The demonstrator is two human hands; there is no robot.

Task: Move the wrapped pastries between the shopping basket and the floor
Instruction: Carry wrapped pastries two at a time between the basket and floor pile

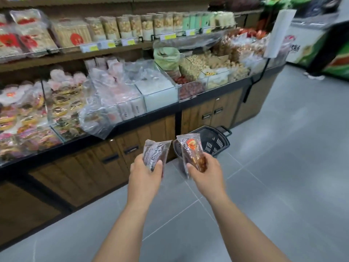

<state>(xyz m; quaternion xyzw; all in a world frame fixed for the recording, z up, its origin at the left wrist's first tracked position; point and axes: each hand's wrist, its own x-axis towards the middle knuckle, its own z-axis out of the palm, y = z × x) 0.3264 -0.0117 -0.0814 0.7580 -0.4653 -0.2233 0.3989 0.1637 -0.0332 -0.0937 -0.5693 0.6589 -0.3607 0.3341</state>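
Pastries: left pastry (155, 155) and right pastry (190, 154), both in air over floor (283, 167), just short of basket (217, 143). Basket stands on floor by cabinet. Left hand (145, 175) grips left pastry, right hand (206, 171) grips right pastry, each by lower end only. Risk: slick wrapper slips from end grip, pastry drops outside basket. Long axes near upright, free ends up and toward basket, right pastry's top leaning left.

shopping basket (211, 142) on floor (283, 176) before counter (132, 125) | 2 wrapped pastries (155, 154) nearer, side by side
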